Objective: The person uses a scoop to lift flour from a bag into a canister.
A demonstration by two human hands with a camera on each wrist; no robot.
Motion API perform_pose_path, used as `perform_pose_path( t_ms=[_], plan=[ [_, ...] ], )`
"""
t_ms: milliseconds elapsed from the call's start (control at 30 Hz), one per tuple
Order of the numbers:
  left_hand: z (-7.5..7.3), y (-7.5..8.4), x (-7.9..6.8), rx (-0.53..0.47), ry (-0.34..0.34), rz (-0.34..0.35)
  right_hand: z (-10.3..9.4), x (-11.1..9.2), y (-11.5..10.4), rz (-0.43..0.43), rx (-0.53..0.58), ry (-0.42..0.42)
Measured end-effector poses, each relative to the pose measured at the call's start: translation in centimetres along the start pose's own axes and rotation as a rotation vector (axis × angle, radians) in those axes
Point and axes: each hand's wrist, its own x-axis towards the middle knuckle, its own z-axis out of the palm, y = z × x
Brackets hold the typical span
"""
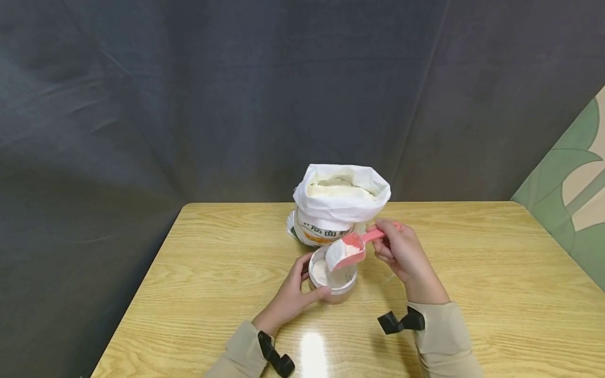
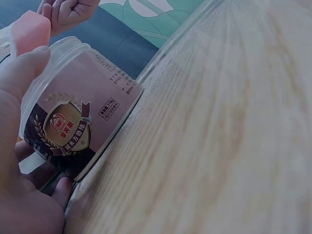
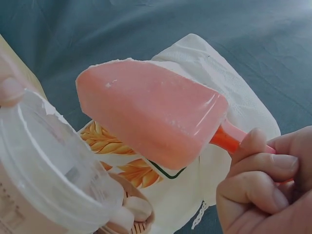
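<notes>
My right hand (image 1: 399, 252) grips the handle of a pink scoop (image 3: 151, 112) that carries white flour (image 1: 339, 253). The scoop hangs over the mouth of a round plastic jar (image 2: 92, 97), its bowl tipped toward the left. My left hand (image 1: 295, 294) holds that jar on the table, thumb at the near side of the rim and fingers round the far side. A pinkish label with a shield emblem wraps the jar, and pale flour shows inside it. Just behind stands a white flour bag (image 1: 331, 212), its top rolled open and flour visible within.
The wooden table (image 1: 212, 262) ends at a far edge right behind the bag. A dark cloth (image 1: 264, 94) hangs beyond it, and a green leaf-patterned panel (image 1: 572, 173) stands at the right. Black mounts (image 1: 402, 320) sit on both sleeves.
</notes>
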Motion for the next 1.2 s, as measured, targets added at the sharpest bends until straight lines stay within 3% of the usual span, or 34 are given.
perform_pose_path(
  t_ms=[867,1200],
  plan=[
    [0.1,-0.1,0.1,-0.005,0.001,0.007,0.9,-0.1,0.2,-0.026,-0.375,0.098],
    [0.0,0.2,0.0,-0.015,-0.001,0.010,1.4,-0.1,0.2,-0.023,-0.466,0.085]
  ],
)
